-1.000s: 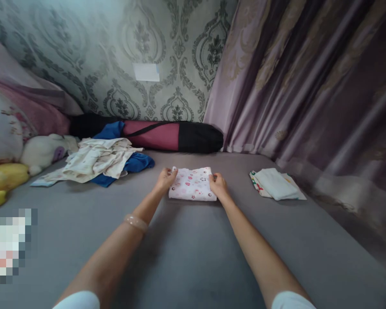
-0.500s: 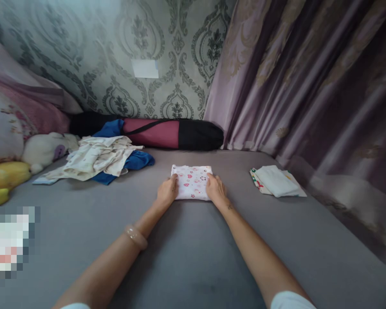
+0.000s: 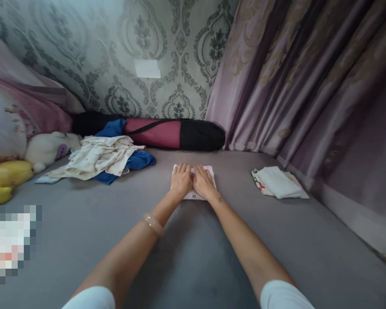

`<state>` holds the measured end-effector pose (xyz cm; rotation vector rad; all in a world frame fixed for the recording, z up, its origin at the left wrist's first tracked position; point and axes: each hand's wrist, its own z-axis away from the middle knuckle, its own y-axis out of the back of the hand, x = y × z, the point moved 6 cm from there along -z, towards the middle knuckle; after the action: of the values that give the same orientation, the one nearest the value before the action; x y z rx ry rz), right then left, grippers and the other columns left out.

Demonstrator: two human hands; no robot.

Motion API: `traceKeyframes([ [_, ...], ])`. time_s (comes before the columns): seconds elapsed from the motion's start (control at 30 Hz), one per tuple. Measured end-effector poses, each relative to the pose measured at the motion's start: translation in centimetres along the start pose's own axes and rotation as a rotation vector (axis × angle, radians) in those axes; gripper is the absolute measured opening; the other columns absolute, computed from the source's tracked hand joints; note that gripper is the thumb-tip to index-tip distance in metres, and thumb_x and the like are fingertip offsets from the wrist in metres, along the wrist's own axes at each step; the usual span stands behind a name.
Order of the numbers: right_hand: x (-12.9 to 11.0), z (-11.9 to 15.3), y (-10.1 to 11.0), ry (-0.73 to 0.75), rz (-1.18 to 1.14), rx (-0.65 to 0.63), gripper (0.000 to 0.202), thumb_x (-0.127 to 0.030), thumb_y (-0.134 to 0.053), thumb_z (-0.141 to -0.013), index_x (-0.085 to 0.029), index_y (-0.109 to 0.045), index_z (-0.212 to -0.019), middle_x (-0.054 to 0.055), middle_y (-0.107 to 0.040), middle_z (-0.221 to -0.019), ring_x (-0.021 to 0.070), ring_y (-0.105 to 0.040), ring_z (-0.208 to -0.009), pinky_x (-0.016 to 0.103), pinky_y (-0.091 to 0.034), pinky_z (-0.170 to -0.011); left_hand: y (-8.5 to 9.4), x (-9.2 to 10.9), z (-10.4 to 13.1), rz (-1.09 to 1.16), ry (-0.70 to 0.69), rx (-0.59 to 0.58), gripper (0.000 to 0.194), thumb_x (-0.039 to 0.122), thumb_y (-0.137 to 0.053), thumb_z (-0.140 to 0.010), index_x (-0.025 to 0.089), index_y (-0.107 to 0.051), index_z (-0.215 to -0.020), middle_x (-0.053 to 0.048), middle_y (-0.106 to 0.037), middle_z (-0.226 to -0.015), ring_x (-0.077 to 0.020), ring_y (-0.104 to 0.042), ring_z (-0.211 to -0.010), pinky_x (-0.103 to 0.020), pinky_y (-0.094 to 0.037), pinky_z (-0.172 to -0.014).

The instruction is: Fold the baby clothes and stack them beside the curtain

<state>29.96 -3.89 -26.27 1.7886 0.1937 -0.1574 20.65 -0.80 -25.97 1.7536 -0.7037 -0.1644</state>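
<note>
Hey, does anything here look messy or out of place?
The cream cloth heap on the left looks rumpled, blue fabric poking out from it, unlike the flat folded stack at right. A pixelated patch sits lower left.

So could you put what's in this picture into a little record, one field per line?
left hand: flat on the folded printed cloth
right hand: flat on the same cloth, beside the left
left of the hands: loose heap of clothes
right of the hands: small folded stack
behind: red and black long bag
</note>
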Motion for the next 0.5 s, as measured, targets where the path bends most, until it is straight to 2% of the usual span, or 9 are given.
traceKeyframes([
  [0.1,0.1,-0.2,-1.8,-0.013,-0.004,-0.047,0.052,-0.025,-0.025,-0.097,-0.004,-0.039,-0.142,0.014,-0.037,-0.15,0.0242,-0.024,-0.142,0.04,-0.012,-0.116,-2.5,-0.3,-0.3,0.047,0.036,-0.059,0.049,0.023,-0.03,-0.094,0.006,-0.044,-0.137,-0.02,-0.044,-0.144,-0.0311,-0.03,-0.139,-0.046,-0.019,-0.114],
  [0.2,0.5,0.0,-2.5,-0.016,0.013,-0.046,0.053,-0.027,-0.025,-0.097,-0.004,-0.04,-0.142,0.014,-0.036,-0.15,0.0245,-0.022,-0.142,0.041,-0.009,-0.116,-3.8,-1.0,-0.1,0.079,0.05,-0.081,0.052,0.029,-0.029,-0.095,0.005,-0.042,-0.139,-0.021,-0.039,-0.147,-0.033,-0.025,-0.141,-0.049,-0.019,-0.113],
  [0.4,0.8,0.1,-2.6,-0.061,0.026,-0.02,0.053,-0.03,-0.026,-0.097,-0.008,-0.039,-0.143,0.011,-0.036,-0.151,0.0254,-0.021,-0.143,0.043,-0.007,-0.116,-3.7,-1.7,0.3,0.096,0.116,-0.057,0.054,0.037,-0.032,-0.093,0.011,-0.042,-0.14,-0.019,-0.035,-0.15,-0.0353,-0.02,-0.142,-0.053,-0.02,-0.112],
  [0.5,1.1,0.1,-2.5,-0.115,0.031,0.012,0.054,-0.03,-0.027,-0.096,-0.007,-0.038,-0.144,0.011,-0.033,-0.152,0.0256,-0.02,-0.143,0.042,-0.006,-0.116,-3.6,-2.0,0.4,0.08,0.167,-0.059,0.061,0.042,-0.032,-0.093,0.006,-0.039,-0.142,-0.023,-0.031,-0.151,-0.0367,-0.021,-0.142,-0.051,-0.022,-0.111],
])
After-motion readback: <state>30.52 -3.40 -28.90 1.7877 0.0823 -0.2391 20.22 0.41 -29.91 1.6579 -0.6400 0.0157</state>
